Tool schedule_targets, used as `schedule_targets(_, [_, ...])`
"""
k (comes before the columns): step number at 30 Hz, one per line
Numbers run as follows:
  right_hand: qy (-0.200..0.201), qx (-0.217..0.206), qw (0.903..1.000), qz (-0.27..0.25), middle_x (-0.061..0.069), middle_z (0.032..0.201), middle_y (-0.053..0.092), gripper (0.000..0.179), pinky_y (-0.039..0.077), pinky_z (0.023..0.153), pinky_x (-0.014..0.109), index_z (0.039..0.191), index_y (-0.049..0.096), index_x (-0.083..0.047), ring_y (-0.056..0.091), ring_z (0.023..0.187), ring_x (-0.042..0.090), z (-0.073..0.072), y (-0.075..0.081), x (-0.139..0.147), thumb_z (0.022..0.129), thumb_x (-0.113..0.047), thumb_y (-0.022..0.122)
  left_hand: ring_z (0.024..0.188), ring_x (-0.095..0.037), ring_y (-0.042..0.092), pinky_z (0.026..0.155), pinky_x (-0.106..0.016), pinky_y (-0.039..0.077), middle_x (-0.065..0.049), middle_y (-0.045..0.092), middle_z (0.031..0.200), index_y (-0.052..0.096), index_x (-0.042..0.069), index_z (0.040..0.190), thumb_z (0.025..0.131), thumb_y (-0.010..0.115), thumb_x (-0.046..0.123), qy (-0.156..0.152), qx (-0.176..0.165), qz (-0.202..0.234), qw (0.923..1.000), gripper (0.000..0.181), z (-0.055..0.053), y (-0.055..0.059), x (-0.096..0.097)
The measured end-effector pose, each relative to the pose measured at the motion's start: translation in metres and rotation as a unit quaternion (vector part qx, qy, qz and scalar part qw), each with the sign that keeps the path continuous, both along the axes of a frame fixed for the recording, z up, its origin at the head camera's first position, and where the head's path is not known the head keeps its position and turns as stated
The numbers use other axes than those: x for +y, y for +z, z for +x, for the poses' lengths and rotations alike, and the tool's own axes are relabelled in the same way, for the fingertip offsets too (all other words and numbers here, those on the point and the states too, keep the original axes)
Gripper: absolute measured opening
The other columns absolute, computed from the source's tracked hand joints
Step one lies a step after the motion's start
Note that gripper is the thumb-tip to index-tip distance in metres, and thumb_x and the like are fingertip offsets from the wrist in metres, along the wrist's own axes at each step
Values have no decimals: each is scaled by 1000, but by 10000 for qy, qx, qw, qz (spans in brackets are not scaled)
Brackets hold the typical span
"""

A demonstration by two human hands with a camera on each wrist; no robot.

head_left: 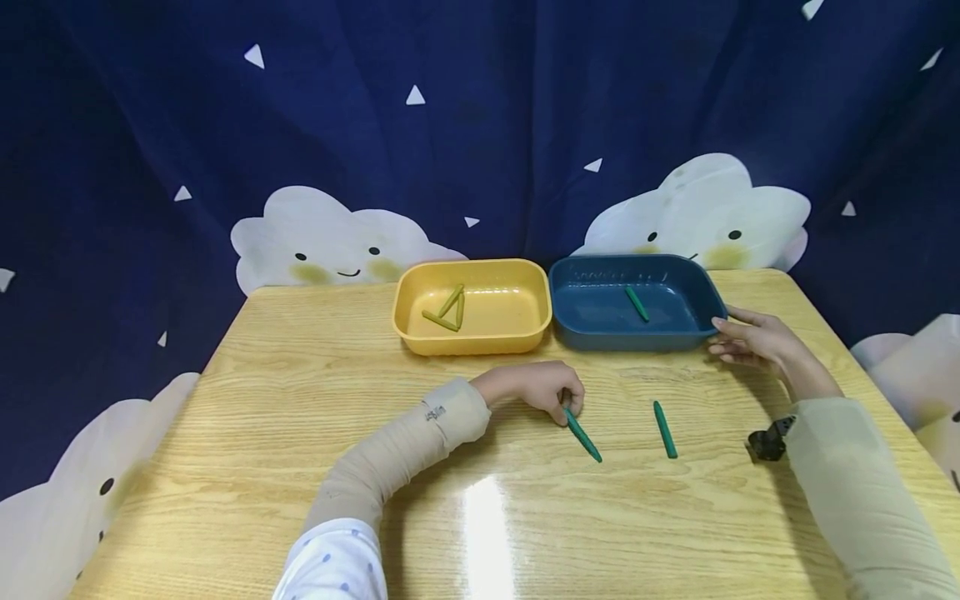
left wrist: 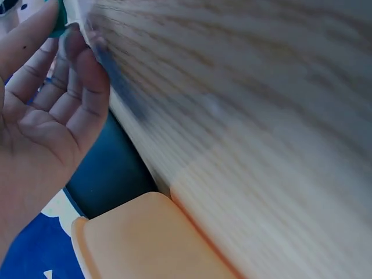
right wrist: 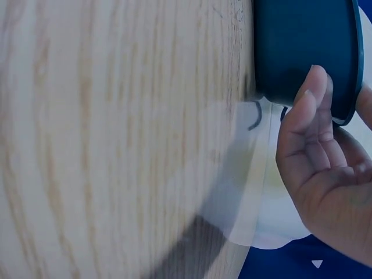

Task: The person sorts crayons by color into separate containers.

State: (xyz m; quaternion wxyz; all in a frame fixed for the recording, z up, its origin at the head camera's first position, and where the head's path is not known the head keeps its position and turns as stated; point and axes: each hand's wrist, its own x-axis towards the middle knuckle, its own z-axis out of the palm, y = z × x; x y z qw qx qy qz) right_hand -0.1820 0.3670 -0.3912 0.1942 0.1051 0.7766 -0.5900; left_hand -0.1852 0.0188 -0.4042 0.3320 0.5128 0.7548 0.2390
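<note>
My left hand [head_left: 542, 390] pinches a green crayon [head_left: 583, 437] between thumb and fingertips, its tapered end slanting down toward the table. In the left wrist view, only a bit of green crayon [left wrist: 60, 20] shows at the fingertips. At the right corner of the blue bin [head_left: 630, 342], my right hand [head_left: 761, 343] grips the rim, thumb on top and fingers against the outer wall. One green crayon [head_left: 637, 304] lies inside that bin. Another green crayon [head_left: 664, 429] lies on the table between the two hands.
A yellow bin [head_left: 472, 344] stands left of the blue one, side by side, with three olive-yellow crayons [head_left: 441, 320] in it. Both stand near the back edge of the wooden table [head_left: 300, 367]. Behind hangs a dark blue curtain [head_left: 480, 125] with clouds.
</note>
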Motion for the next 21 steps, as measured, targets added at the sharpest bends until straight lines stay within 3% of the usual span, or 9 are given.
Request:
schedule_targets(5, [-39,-25,9998,-203,-7,78,67,92,52,69,26,143,-8,-6,65,74,9,0,-1,2,87,-39,57,64,-7,51,60,-17,44,2,60,72,66,4,80,78,70,4,47,18,158,9999,5,0,5,-2])
schedule_targets(15, [-24,66,10000,1,-7,78,67,91,52,68,26,143,-7,-6,65,74,8,-1,-3,1,88,-40,56,69,-6,56,65,-15,45,-1,63,76,66,4,81,81,69,8,181,577,826,9947,5,-5,22,-4])
schedule_targets(21, [-8,86,10000,-4,-8,78,67,91,52,69,26,143,-7,-6,65,74,8,0,-2,0,88,-40,55,73,-14,61,67,-16,46,-7,66,79,68,1,83,82,67,6,290,641,1290,9891,5,-7,36,-5])
